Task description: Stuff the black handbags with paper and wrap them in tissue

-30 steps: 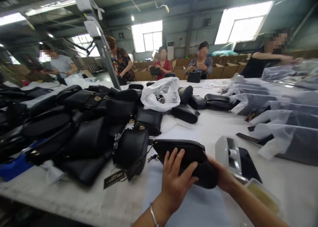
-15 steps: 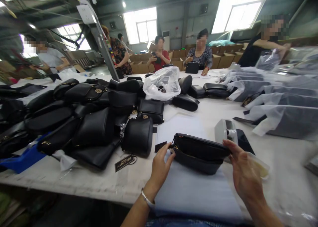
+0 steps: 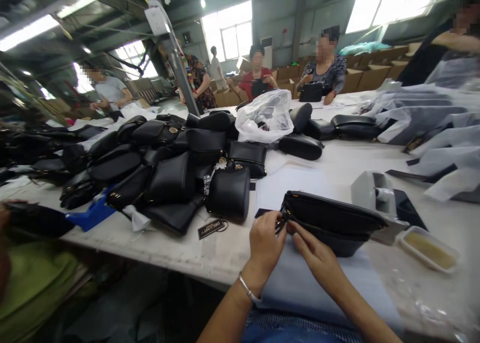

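Note:
A black handbag stands in front of me on a white sheet, its zipped top gaping a little along its length. At its left corner my left hand is closed, with a small dark, shiny piece between the fingers by the zip's end. My right hand has its thumb and fingers pinched at that same corner, close to the left fingertips. What exactly the fingertips grip is partly hidden. A black hang tag with gold lettering lies on the table to the left of my hands.
Several black bags are heaped at the left, beside a blue tape dispenser. A clear plastic bag sits beyond. At the right are a grey-white device, a plastic tub and wrapped bags. Co-workers stand around the table.
My right hand has left the bag's right end and come over to its left corner, beside my left hand. The view has turned left; a person's green clothing now shows at lower left.

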Demonstrator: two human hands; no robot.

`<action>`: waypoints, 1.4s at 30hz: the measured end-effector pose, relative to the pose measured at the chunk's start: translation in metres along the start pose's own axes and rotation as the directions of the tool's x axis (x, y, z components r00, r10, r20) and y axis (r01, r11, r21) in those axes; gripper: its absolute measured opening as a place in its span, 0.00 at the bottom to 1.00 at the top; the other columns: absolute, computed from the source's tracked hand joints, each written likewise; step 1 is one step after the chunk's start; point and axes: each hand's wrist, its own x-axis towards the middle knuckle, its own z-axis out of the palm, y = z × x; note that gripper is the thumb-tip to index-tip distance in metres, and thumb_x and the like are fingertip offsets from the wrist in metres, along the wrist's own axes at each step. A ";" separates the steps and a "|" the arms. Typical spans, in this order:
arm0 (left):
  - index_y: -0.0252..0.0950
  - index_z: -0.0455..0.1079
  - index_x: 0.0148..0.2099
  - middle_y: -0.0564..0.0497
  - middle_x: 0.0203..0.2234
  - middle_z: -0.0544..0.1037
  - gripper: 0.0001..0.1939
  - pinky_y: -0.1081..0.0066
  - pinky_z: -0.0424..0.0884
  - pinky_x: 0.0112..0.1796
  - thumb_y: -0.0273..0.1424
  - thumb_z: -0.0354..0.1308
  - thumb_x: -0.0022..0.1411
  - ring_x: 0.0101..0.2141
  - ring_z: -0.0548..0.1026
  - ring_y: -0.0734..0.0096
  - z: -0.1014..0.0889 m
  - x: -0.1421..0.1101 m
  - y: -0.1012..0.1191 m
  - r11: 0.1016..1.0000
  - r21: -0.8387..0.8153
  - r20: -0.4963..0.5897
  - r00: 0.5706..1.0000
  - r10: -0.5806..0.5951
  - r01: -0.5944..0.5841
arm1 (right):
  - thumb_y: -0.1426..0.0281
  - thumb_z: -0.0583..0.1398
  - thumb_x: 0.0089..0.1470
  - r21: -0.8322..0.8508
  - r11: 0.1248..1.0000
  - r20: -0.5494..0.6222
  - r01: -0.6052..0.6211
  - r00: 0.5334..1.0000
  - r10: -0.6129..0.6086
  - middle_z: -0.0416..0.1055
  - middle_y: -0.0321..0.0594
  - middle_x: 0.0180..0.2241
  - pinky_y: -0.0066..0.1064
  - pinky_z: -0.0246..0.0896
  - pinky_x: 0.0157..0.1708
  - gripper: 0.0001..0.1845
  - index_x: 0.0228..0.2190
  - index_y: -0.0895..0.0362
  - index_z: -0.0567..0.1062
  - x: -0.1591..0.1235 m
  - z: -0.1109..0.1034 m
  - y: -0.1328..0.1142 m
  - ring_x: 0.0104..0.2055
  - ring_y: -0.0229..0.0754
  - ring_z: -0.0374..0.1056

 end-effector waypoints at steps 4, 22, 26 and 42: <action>0.44 0.71 0.52 0.48 0.41 0.79 0.15 0.63 0.72 0.46 0.31 0.57 0.62 0.41 0.76 0.60 -0.008 -0.019 0.014 0.979 -0.196 0.136 0.990 -0.034 0.061 | 0.51 0.58 0.57 0.271 0.961 -0.004 -0.052 0.998 0.055 0.69 0.41 0.56 0.46 0.51 0.63 0.26 0.52 0.51 0.75 0.008 0.022 -0.008 0.61 0.53 0.61; 0.39 0.73 0.46 0.44 0.45 0.79 0.12 0.63 0.68 0.51 0.24 0.55 0.60 0.48 0.76 0.58 -0.143 0.008 -0.163 0.838 0.427 -0.209 0.939 -0.275 0.340 | 0.49 0.65 0.47 0.272 0.953 0.069 -0.133 0.991 0.118 0.78 0.45 0.33 0.35 0.72 0.32 0.28 0.41 0.58 0.80 0.016 0.002 -0.006 0.34 0.50 0.74; 0.40 0.74 0.40 0.46 0.33 0.81 0.10 0.67 0.71 0.42 0.26 0.52 0.64 0.37 0.79 0.60 -0.149 0.005 -0.156 0.789 0.511 -0.221 0.939 -0.262 0.340 | 0.50 0.63 0.48 0.106 0.994 0.111 -0.021 0.994 0.010 0.80 0.42 0.37 0.37 0.72 0.39 0.24 0.40 0.53 0.81 0.017 -0.005 0.001 0.40 0.54 0.75; 0.37 0.70 0.44 0.50 0.36 0.78 0.17 0.71 0.74 0.37 0.46 0.56 0.63 0.37 0.76 0.67 -0.101 -0.039 -0.008 0.814 -0.514 -0.307 0.827 -0.471 0.273 | 0.50 0.63 0.50 0.288 0.957 0.150 0.027 0.986 -0.072 0.72 0.45 0.54 0.43 0.70 0.50 0.34 0.55 0.53 0.72 -0.024 0.008 -0.018 0.53 0.56 0.69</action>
